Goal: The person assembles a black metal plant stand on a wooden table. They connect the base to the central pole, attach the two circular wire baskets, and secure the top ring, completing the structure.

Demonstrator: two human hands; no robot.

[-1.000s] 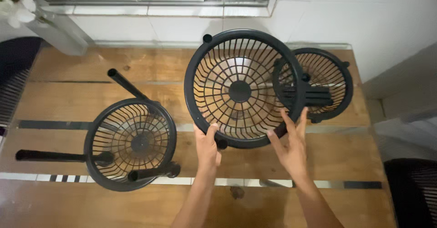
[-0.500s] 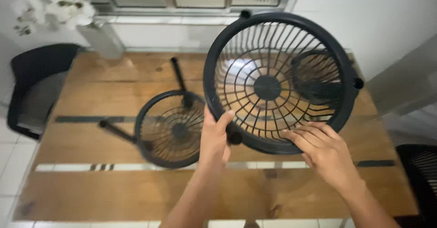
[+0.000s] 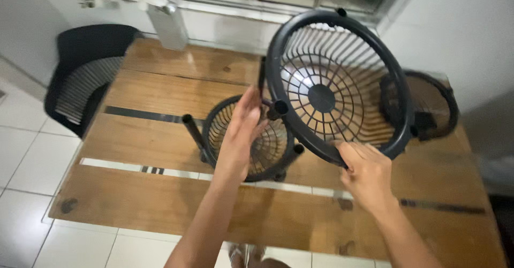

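Both hands hold the large round black plastic lattice basket tilted up above the wooden desk — the left hand grips the rim by a short socket stub, the right hand clasps the lower rim. Judging by this, the basket is mid-lift; setting it anywhere calls for levelling it and lining up its sockets. Below the left hand sits a smaller black lattice basket with post legs; beyond the right hand, a third black basket is partly hidden and blurred — its contents are unclear.
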